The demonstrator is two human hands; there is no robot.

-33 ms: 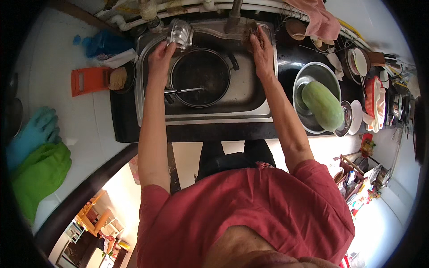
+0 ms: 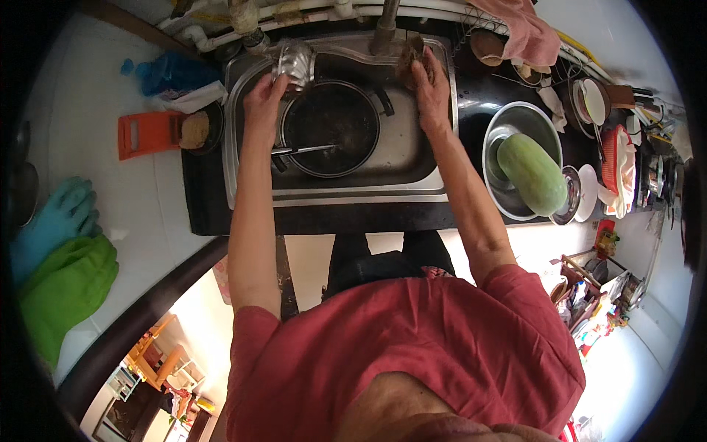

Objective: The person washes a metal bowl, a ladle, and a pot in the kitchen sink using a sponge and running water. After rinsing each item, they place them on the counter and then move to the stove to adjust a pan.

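My left hand (image 2: pixel 266 98) grips a shiny steel item (image 2: pixel 293 65) at the sink's back left. Fingers of my right hand (image 2: pixel 431 92) are curled round a brown, rough-looking object (image 2: pixel 410 66), possibly a scrubber, at the back right, beside the tap (image 2: pixel 387 29). Between my hands, in the steel sink (image 2: pixel 353 197), sits a round dark pot (image 2: pixel 328 114) with black side handles. A steel-handled utensil (image 2: pixel 302 149) lies across it, its far end hard to make out.
A bowl (image 2: pixel 504 210) holds a large green gourd (image 2: pixel 530 173) at right, near plates (image 2: pixel 585 191), a red basket (image 2: pixel 617 166) and a rack (image 2: pixel 471 33). At left are an orange slicer (image 2: pixel 140 136), a sponge (image 2: pixel 194 131), blue gloves (image 2: pixel 55 214) and a green cloth (image 2: pixel 70 287).
The steel item in my left hand has shifted slightly downward and turned a little, along with that hand. My right hand has moved very slightly.
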